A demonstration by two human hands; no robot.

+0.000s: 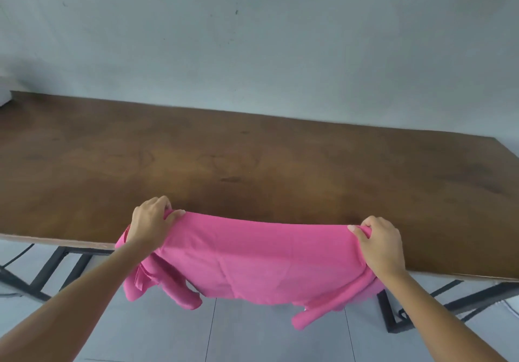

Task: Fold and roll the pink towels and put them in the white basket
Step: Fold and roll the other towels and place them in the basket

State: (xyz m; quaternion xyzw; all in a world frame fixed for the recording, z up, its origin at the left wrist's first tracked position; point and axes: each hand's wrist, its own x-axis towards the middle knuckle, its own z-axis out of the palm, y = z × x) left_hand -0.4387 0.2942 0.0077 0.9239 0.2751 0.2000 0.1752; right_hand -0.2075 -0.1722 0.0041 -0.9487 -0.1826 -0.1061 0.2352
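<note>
A pink towel (252, 257) is stretched between my two hands over the near edge of the brown wooden table (252, 159). My left hand (150, 222) grips its upper left corner, fingers curled over the cloth. My right hand (382, 245) pinches the upper right corner between thumb and fingers. The towel's lower part hangs in loose folds below the table edge, above the floor. No white basket is plainly in view.
A pale wall runs behind the table. A white object (4, 93) shows at the far left edge of the table. Black metal table legs (50, 269) stand on the grey tiled floor (280, 333), with another leg frame (407, 314) at the right.
</note>
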